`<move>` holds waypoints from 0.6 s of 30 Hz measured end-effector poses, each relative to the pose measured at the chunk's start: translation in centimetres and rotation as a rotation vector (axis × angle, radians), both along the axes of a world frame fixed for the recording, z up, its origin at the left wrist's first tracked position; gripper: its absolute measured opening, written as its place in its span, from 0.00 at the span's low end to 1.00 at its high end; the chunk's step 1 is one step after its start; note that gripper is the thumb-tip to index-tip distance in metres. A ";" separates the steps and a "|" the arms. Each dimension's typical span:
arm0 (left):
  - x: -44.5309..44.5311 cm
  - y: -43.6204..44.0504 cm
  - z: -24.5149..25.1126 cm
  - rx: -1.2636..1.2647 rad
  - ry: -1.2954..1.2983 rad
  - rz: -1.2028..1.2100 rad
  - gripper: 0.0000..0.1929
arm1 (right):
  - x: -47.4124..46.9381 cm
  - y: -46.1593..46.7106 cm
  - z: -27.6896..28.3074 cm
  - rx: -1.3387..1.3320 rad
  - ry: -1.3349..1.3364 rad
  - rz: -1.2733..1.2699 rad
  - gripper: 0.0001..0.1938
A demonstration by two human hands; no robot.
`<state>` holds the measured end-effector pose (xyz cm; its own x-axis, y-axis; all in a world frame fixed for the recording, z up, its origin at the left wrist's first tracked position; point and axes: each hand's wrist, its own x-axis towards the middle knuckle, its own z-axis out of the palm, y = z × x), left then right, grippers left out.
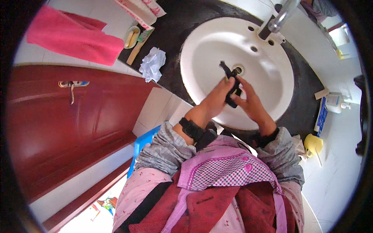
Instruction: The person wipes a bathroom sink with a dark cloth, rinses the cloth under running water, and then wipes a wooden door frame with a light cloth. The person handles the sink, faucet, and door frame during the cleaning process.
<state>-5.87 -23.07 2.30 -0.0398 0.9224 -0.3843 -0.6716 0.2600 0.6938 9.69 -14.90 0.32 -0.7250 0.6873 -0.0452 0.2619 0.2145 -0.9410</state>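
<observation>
Over the white oval washbasin [201, 58], my two hands are at a small black object [233, 87] whose exact kind I cannot tell. My left hand [220, 94] grips it from the left, the thumb along its upper part. From the right, my right hand [250, 100] touches it with thumb and fingers. The object's narrow upper end points up and left, beside the metal drain [238, 70]. A chrome faucet [275, 24] rises at the basin's far right rim. Black straps circle both wrists.
Left of the basin on the dark countertop [172, 32] lie crumpled white paper [153, 64], a wooden-handled brush [140, 46] and a soap dish [132, 37]. A pink towel [75, 38] hangs beyond. At right are a pump bottle [334, 103], a toothpaste tube [321, 116] and a yellow cup [313, 144].
</observation>
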 end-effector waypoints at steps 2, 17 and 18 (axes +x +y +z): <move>-0.1 -1.3 0.3 0.004 0.069 -0.027 0.26 | -1.4 -0.7 0.6 -0.226 0.057 0.061 0.29; -6.4 -1.6 -8.1 -0.178 1.749 0.565 0.25 | -17.1 8.4 -6.6 0.279 0.079 -0.037 0.26; -6.4 -1.5 -8.4 -0.154 1.710 0.606 0.24 | -18.3 7.3 -7.5 0.278 0.043 -0.036 0.27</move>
